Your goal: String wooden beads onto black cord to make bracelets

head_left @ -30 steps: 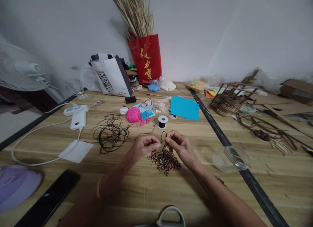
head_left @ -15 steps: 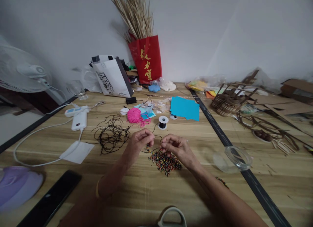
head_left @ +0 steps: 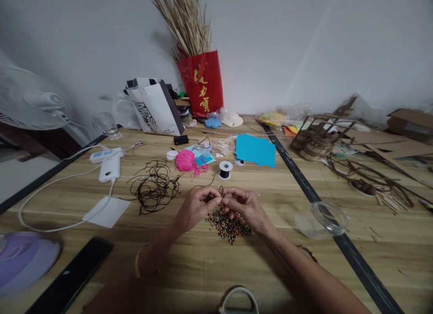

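My left hand [head_left: 199,206] and my right hand [head_left: 244,208] meet fingertip to fingertip, just above a pile of small multicoloured beads [head_left: 230,226]. Pinched in the left fingers is a thin black cord [head_left: 221,190], a short loop of which shows above the fingertips. The right thumb and forefinger are pressed together too; whatever is between them is too small to make out. Behind the hands stands a white spool of black cord [head_left: 225,169], with a strand trailing left from it. The pile's upper edge is partly hidden by my fingers.
A tangle of dark cord [head_left: 154,187] and pink yarn [head_left: 185,160] lie to the left, blue sheets [head_left: 255,150] behind. At right are a clear glass jar [head_left: 321,221] and a beaded strand [head_left: 307,253] beside my forearm. A mug handle [head_left: 239,298] shows at the near edge.
My left hand has moved right, so both hands' fingertips now touch. The few beads that hung on cord under the left hand are now hidden. The right hand has hardly moved.
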Available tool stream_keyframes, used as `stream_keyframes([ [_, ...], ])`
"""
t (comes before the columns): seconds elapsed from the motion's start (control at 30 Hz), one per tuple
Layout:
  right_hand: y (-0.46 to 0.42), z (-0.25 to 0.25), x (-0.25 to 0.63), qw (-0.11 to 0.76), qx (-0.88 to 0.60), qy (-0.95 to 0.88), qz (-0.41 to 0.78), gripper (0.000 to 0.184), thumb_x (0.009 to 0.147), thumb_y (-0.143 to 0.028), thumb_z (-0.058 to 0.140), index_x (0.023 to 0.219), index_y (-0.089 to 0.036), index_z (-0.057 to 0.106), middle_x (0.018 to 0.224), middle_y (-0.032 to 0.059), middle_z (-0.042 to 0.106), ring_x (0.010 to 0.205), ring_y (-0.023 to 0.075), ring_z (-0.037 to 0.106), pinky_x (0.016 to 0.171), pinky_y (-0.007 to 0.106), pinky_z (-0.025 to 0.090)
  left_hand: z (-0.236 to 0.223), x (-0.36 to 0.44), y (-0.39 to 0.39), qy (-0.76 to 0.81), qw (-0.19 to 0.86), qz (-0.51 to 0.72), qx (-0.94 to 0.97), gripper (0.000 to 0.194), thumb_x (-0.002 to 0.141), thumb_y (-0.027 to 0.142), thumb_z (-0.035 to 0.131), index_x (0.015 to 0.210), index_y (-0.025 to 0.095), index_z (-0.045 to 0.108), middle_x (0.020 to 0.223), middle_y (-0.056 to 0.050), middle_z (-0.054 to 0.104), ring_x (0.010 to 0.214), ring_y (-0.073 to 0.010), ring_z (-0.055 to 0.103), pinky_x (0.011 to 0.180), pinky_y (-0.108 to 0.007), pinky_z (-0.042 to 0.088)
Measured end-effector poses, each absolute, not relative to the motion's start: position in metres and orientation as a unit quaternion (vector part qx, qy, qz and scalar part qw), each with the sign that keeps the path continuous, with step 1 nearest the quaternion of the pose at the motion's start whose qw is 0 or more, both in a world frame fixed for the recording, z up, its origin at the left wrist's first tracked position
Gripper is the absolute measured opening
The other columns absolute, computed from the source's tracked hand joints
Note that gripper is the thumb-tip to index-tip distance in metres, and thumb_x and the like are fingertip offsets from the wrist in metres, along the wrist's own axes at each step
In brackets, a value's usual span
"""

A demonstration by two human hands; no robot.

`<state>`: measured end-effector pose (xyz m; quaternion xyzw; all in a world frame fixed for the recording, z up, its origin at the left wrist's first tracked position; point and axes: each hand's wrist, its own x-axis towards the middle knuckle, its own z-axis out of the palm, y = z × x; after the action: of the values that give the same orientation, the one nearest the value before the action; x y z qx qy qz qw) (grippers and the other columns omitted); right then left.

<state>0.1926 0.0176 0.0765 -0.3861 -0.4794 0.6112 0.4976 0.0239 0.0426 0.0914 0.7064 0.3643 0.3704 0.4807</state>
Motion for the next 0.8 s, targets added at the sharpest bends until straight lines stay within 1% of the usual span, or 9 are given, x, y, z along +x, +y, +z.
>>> stream_keyframes([
  [0.07, 0.0181, 0.0760, 0.1924, 0.510, -0.378, -0.483, 0.603, 0.032, 0.069, -0.037, 0.077, 0.091, -0.017, 0.066, 0.062, -0.0024, 0.060, 0.053, 0.0086, 0.056, 0.043, 0.016, 0.047, 0.0916, 0.0238, 0.0425, 0.367, 0.488, 0.365, 0.703, 0.017, 0.078, 0.028, 0.059, 0.075, 0.012, 0.061, 0.067, -0.002, 0.060, 0.063, -0.0115, 0.053, 0.061, -0.022, 0.042],
  [0.2, 0.0178, 0.0765, 0.1922, 0.524, -0.369, -0.498, 0.584, 0.027, 0.070, -0.038, 0.077, 0.083, -0.017, 0.065, 0.061, -0.0028, 0.059, 0.052, 0.0082, 0.054, 0.042, 0.016, 0.046, 0.0918, 0.0223, 0.0440, 0.369, 0.513, 0.354, 0.689, 0.019, 0.078, 0.030, 0.060, 0.073, 0.012, 0.061, 0.063, 0.000, 0.056, 0.058, -0.0097, 0.049, 0.056, -0.021, 0.039],
  [0.37, 0.0174, 0.0785, 0.1943, 0.507, -0.376, -0.521, 0.575, 0.029, 0.069, -0.041, 0.077, 0.078, -0.017, 0.064, 0.056, -0.0033, 0.057, 0.049, 0.0079, 0.051, 0.043, 0.017, 0.045, 0.0887, 0.0201, 0.0464, 0.360, 0.564, 0.326, 0.668, 0.022, 0.075, 0.034, 0.064, 0.074, 0.012, 0.061, 0.060, 0.001, 0.055, 0.055, -0.0097, 0.048, 0.054, -0.021, 0.038],
  [0.47, 0.0178, 0.0795, 0.1966, 0.492, -0.380, -0.529, 0.578, 0.031, 0.069, -0.043, 0.077, 0.075, -0.016, 0.063, 0.055, -0.0034, 0.057, 0.048, 0.0074, 0.049, 0.043, 0.018, 0.044, 0.0883, 0.0195, 0.0471, 0.361, 0.576, 0.303, 0.669, 0.025, 0.074, 0.036, 0.065, 0.073, 0.012, 0.062, 0.059, 0.000, 0.055, 0.054, -0.0095, 0.048, 0.053, -0.021, 0.036],
  [0.63, 0.0178, 0.0809, 0.1993, 0.478, -0.383, -0.542, 0.576, 0.029, 0.071, -0.042, 0.076, 0.076, -0.016, 0.064, 0.055, -0.0047, 0.052, 0.047, 0.0060, 0.044, 0.043, 0.017, 0.041, 0.0921, 0.0186, 0.0486, 0.348, 0.601, 0.288, 0.659, 0.028, 0.072, 0.038, 0.068, 0.071, 0.011, 0.062, 0.056, 0.001, 0.055, 0.052, -0.0090, 0.048, 0.053, -0.021, 0.037],
  [0.8, 0.0169, 0.0811, 0.2009, 0.464, -0.369, -0.553, 0.586, 0.026, 0.072, -0.040, 0.075, 0.081, -0.018, 0.067, 0.062, -0.0030, 0.056, 0.051, 0.0072, 0.048, 0.044, 0.017, 0.042, 0.0943, 0.0171, 0.0505, 0.330, 0.630, 0.274, 0.647, 0.028, 0.071, 0.038, 0.070, 0.069, 0.011, 0.061, 0.055, 0.000, 0.057, 0.052, -0.0090, 0.049, 0.053, -0.020, 0.037],
])
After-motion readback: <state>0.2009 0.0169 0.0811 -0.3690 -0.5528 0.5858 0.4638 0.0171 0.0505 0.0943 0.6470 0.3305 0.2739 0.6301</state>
